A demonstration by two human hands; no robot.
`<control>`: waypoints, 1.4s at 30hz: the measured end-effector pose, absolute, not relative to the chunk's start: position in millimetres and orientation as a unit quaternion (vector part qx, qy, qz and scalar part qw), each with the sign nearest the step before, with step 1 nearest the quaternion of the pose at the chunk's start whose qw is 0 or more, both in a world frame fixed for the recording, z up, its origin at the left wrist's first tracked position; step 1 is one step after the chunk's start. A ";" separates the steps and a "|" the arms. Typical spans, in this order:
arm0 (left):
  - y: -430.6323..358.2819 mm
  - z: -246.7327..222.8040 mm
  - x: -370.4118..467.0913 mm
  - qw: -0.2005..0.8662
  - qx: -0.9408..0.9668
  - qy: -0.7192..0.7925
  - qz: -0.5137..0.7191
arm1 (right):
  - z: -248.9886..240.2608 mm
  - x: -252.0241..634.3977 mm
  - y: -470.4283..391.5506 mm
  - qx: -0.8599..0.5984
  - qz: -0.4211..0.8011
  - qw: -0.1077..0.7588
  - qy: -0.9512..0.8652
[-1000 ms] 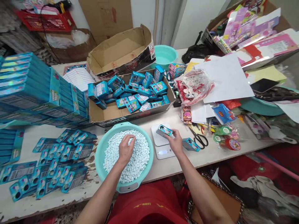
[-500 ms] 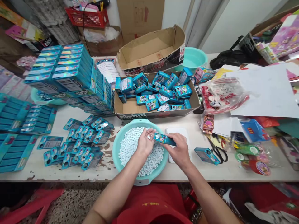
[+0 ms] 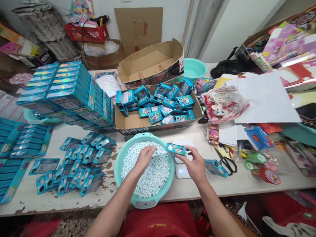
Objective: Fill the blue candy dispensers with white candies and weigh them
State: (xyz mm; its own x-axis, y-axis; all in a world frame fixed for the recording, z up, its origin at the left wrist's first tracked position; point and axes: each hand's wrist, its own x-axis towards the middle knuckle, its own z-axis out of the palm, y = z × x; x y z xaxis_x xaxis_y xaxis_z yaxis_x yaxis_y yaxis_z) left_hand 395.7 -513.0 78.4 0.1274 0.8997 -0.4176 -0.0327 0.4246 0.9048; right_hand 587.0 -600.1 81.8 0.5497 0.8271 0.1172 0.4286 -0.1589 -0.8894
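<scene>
Over a turquoise basin (image 3: 119, 159) full of small pale candies (image 3: 150, 179), my left hand (image 3: 145, 157) is turned downward with its fingers curled together. What those fingers hold, if anything, is hidden. My right hand (image 3: 194, 162) grips a small blue candy box (image 3: 176, 149) by its right end. The box lies nearly level at the basin's right rim, its round window facing up with pale candies showing inside. Partly under the right hand is a flat white device (image 3: 183, 172) resembling a scale.
Many windowed blue boxes (image 3: 76, 182) lie left of the basin, with tall stacks of blue cartons (image 3: 67, 97) behind them. A cardboard box (image 3: 132, 123) holding loose blue boxes stands behind the basin. To the right are another blue box (image 3: 216, 168), black scissors (image 3: 229, 164) and tape rolls (image 3: 256, 158).
My left hand has turned from palm up, with candies on it, to fingers down over the basin. The held box has moved away from that hand. The camera view has shifted.
</scene>
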 end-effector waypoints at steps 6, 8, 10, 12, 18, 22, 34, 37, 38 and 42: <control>-432.9 97.2 393.5 0.399 0.682 0.501 0.354 | 37.3 629.9 -606.8 -0.750 0.249 0.542 -0.287; -384.0 96.3 416.8 0.343 0.748 0.505 0.258 | 21.9 637.1 -604.4 -0.747 0.262 0.549 -0.269; -338.6 88.6 443.6 0.297 0.782 0.535 0.116 | 10.6 640.8 -602.7 -0.737 0.286 0.555 -0.259; -305.8 75.8 466.6 0.297 0.782 0.545 0.049 | 5.3 642.3 -604.1 -0.728 0.304 0.554 -0.266; -284.9 44.3 485.8 0.329 0.751 0.571 -0.031 | 31.4 634.6 -630.1 -0.768 0.200 0.526 -0.306; -301.1 63.3 463.2 0.289 0.753 0.591 0.016 | 63.6 613.5 -641.2 -0.759 0.143 0.549 -0.321; -513.8 101.8 388.0 0.701 0.367 0.457 0.406 | 95.8 513.0 -594.2 -0.620 0.313 0.621 -0.363; -535.0 100.6 380.2 0.788 0.256 0.456 0.326 | 93.7 510.0 -598.7 -0.616 0.309 0.622 -0.371; -537.5 100.6 377.5 0.806 0.216 0.461 0.302 | 91.8 511.6 -601.2 -0.621 0.313 0.615 -0.372; -538.6 100.0 368.3 0.837 0.084 0.482 0.244 | 82.0 520.7 -613.5 -0.661 0.311 0.562 -0.389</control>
State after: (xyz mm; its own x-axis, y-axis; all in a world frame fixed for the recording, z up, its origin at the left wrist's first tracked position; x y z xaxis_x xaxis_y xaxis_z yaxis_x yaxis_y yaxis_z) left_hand 368.3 -538.6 100.0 0.4165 0.4895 -0.7661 -0.3285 0.8668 0.3752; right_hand 520.7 -613.5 82.0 0.5044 0.8631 0.0260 0.1638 -0.0661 -0.9843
